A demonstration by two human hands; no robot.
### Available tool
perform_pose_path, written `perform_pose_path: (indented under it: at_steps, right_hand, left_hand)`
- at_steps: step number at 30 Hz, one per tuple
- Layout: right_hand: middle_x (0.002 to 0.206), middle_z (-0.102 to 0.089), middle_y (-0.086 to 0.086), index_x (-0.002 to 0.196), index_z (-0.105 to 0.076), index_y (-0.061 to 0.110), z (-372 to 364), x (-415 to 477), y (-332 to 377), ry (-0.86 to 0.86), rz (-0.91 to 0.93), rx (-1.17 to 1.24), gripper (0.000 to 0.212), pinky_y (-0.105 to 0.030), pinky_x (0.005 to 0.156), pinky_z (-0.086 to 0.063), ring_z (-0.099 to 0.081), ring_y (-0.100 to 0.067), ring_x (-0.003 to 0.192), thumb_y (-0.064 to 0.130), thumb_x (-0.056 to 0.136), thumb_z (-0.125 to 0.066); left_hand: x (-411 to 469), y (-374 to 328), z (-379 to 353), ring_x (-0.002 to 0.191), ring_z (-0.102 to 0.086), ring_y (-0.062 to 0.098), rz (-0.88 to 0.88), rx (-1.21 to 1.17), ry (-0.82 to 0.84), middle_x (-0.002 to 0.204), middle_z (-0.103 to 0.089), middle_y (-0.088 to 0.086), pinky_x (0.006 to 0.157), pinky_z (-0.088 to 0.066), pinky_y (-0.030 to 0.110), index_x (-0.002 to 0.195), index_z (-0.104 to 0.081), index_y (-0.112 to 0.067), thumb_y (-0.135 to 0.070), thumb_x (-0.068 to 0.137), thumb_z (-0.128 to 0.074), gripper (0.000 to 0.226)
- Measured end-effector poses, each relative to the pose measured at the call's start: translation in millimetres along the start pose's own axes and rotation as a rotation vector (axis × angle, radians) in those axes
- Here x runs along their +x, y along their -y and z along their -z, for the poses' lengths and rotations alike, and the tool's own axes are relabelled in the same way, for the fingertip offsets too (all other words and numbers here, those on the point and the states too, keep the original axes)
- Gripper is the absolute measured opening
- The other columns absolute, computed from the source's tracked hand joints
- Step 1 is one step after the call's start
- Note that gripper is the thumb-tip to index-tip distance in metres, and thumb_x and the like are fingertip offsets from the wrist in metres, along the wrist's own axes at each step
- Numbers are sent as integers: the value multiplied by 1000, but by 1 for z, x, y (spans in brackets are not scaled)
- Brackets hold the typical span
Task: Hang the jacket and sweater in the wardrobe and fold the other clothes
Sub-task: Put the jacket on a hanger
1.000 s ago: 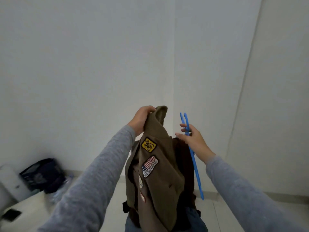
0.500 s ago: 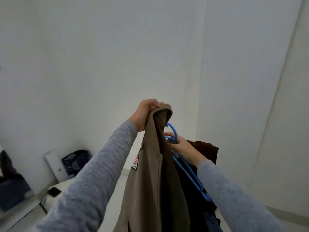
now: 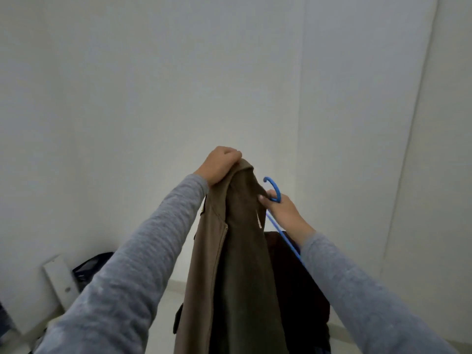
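The left hand has its grip curled tight round the collar of the brown jacket, holding it up before a white wall — the cloth hangs straight down. Just beside the collar, the right hand closes its grip on a blue hanger, hook upward. A dark bag lies low on the left, against the wall.

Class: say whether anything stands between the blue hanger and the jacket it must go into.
Nothing visible does. The right hand holds the hanger right beside the jacket, which the left hand grips at the collar.
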State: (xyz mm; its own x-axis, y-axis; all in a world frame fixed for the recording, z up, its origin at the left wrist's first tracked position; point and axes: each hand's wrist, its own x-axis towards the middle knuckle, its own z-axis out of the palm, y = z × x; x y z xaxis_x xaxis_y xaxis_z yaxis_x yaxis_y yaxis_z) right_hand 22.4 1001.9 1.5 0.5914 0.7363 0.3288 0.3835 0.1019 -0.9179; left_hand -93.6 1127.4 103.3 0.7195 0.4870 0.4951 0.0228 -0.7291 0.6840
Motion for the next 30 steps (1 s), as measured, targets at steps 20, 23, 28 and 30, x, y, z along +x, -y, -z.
perform_pose_path:
  at_steps: [20,23,28,30]
  right_hand:
    - [70,-39,0,68,-36,17,116,5,9,-693,-121,-181,29,-24,54,-31,-35,-12,59,15,96,-44]
    - [69,-39,0,68,-37,18,128,-2,1,-703,-161,-180,29,-23,54,-31,-35,-11,60,16,96,-45]
    - [70,-43,-2,76,-44,13,141,-11,-22,-668,-245,-128,20,-27,60,-35,-41,-15,65,19,95,-48]
    - [71,-43,-4,83,-46,12,141,-15,-32,-610,-283,-135,15,-29,63,-35,-41,-16,65,20,95,-48]
  left_hand:
    - [-36,168,-131,85,-59,30,322,356,241,84,-59,13,71,-46,31,75,-56,-7,-7,80,-58,6]
    - [-46,180,-151,68,-58,19,431,-92,236,64,-58,3,64,-50,29,67,-62,-8,-17,80,-74,20]
    - [-33,150,-162,72,-62,15,436,-454,292,80,-69,9,69,-49,27,89,-68,5,-33,82,-71,39]
    - [-20,134,-163,77,-62,17,367,-471,254,86,-70,12,75,-51,28,92,-69,5,-34,85,-67,39]
